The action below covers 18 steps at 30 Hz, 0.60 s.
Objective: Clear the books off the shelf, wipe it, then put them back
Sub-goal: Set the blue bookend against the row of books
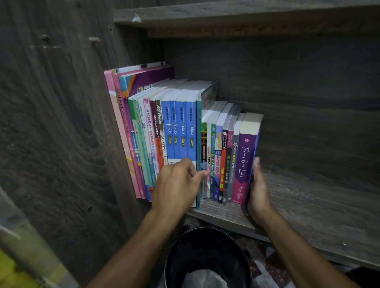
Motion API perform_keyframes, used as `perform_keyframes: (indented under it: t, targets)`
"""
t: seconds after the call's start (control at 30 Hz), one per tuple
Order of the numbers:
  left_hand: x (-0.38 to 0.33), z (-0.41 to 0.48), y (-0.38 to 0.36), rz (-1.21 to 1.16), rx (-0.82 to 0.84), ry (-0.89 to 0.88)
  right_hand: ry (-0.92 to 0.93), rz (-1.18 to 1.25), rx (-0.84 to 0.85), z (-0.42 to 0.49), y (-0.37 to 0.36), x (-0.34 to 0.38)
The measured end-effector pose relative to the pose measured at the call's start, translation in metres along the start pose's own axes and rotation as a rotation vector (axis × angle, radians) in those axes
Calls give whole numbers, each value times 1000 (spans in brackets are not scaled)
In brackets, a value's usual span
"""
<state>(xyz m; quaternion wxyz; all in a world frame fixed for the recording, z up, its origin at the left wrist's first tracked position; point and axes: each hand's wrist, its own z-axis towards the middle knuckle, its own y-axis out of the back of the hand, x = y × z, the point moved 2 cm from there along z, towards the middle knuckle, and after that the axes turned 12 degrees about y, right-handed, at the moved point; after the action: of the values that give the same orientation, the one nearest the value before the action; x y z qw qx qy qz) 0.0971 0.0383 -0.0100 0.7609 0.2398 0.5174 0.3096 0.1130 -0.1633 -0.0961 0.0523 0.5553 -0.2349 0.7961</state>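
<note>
A row of books stands upright at the left end of a dark wooden shelf [305, 200]. Tall pink and purple books [123, 124] lean against the side wall, then several blue "fokus" books [181, 131], then smaller thin books [217, 160], and last a thick purple book [245, 159]. My left hand [177, 185] is in front of the blue books, its fingers curled and its fingertips at the gap beside the thin books. My right hand [258, 191] lies flat against the outer cover of the purple book, fingers straight.
The shelf board to the right of the books is bare. Another shelf board [244, 10] runs above. Below the shelf edge stands a black bucket [206, 261] with something white inside. A yellow-green object [21, 268] is at the lower left.
</note>
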Motion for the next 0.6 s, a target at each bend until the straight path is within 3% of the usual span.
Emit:
perform_keyframes:
  t: [0.17, 0.43, 0.6]
  targets:
    - [-5, -1, -1, -1, -100, 41, -19, 21, 28, 1, 0, -2]
    - [-2, -8, -2, 51, -107, 24, -49, 14, 126, -4, 8, 11]
    - [-22, -27, -21, 10, 16, -42, -67, -85, 269, -6, 22, 43]
